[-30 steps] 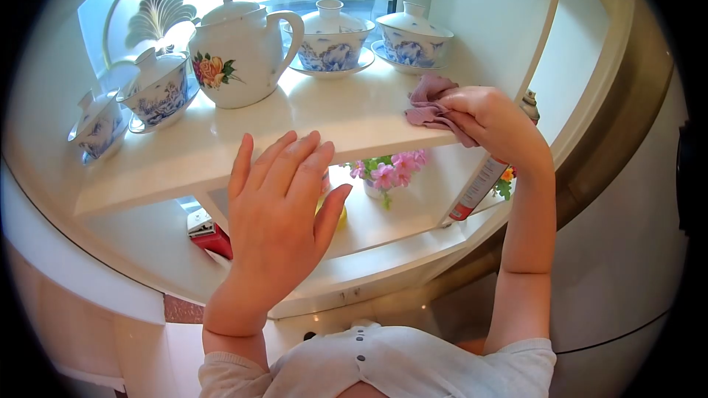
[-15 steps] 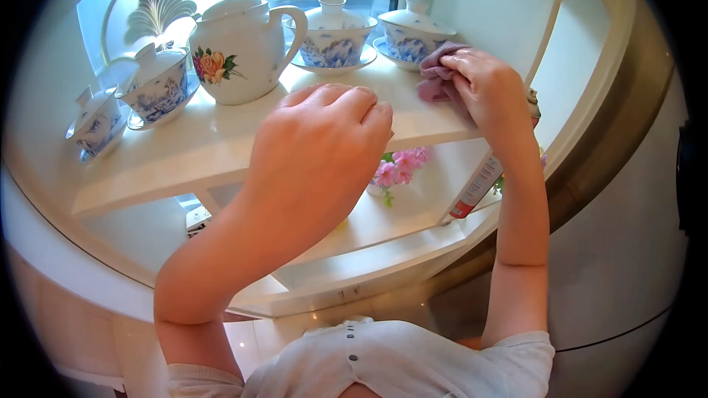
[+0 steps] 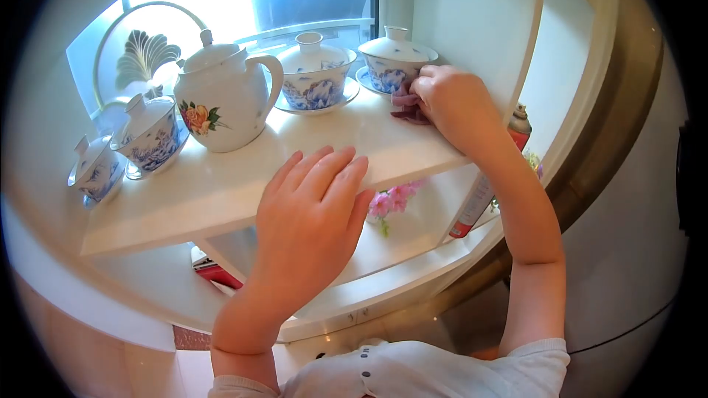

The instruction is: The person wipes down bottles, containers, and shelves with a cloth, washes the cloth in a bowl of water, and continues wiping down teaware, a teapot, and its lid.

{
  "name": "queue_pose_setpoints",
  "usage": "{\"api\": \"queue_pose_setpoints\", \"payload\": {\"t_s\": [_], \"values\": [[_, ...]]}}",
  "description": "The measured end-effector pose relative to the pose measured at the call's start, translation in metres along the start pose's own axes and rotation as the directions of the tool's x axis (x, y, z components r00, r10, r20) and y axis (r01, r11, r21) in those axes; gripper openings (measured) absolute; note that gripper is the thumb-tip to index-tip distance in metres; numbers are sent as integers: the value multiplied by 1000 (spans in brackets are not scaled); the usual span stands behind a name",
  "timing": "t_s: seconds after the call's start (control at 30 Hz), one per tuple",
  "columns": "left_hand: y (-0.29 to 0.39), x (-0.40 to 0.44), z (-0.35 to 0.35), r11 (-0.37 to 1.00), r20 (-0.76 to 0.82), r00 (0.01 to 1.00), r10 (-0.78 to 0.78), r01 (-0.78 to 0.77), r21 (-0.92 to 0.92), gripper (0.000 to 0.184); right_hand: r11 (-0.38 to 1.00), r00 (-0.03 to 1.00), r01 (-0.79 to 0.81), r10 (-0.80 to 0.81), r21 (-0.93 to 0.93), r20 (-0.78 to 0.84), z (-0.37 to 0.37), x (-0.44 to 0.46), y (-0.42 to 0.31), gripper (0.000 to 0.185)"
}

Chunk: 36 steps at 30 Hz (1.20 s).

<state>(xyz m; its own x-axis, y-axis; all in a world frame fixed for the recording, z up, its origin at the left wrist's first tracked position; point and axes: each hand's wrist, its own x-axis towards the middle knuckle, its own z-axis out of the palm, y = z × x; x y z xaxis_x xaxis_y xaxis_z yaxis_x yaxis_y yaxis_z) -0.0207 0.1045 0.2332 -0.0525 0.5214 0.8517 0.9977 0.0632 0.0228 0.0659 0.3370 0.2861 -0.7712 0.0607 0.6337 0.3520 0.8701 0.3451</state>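
My right hand (image 3: 453,107) grips a mauve cloth (image 3: 410,105) on the white shelf (image 3: 324,149), right beside the rightmost blue-and-white lidded cup (image 3: 394,66). Whether the fingers touch that cup is hard to tell. My left hand (image 3: 310,210) is at the shelf's front edge, palm down, fingers spread a little and holding nothing. Behind it, a second lidded cup (image 3: 317,81) sits on its saucer. Left of that cup stands a white teapot (image 3: 221,99) with painted flowers.
Two more lidded cups, one (image 3: 151,133) left of the teapot and another (image 3: 96,169) at the far left, stand on saucers. Below are pink flowers (image 3: 392,200), a spray can (image 3: 472,210) and a red object (image 3: 216,273). A side panel (image 3: 472,22) rises at right.
My left hand closed up and rose over the shelf, then came back to the edge with its fingers spread. My right hand moved the cloth back, then left beside the cup. The view tilted upward.
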Motion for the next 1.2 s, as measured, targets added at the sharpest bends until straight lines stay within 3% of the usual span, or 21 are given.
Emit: {"api": "queue_pose_setpoints", "payload": {"t_s": [0.13,0.43,0.57,0.73,0.77,1.03,1.13,1.2], "values": [[-1,-2,-1,1000,35,999,-19,19,15,26,996,994,67,-62,62,-91,4,-1,3,6],[3,11,1,999,7,999,-39,39,-9,23,983,987,145,-136,113,-86,-33,-17,-1,20],[7,9,5,999,-37,998,-43,43,-4,21,964,985,167,-153,206,-85,-53,-29,-11,13],[-1,10,8,998,-89,995,37,-32,55,26,919,949,285,-231,271,-214,-62,-36,-24,13],[-2,9,7,997,-95,994,51,-46,54,28,886,919,376,-318,273,-233,-61,-38,-21,13],[-17,1,-23,997,-22,997,77,-78,-15,27,801,864,469,-330,373,-380,-58,-38,-43,10],[-21,-3,-32,1000,46,999,23,-22,-21,25,779,869,468,-318,418,-379,-58,-36,-45,8],[-24,-4,-34,1000,21,999,29,-29,10,24,708,908,412,-270,574,-320,-60,-35,-36,10]]}}
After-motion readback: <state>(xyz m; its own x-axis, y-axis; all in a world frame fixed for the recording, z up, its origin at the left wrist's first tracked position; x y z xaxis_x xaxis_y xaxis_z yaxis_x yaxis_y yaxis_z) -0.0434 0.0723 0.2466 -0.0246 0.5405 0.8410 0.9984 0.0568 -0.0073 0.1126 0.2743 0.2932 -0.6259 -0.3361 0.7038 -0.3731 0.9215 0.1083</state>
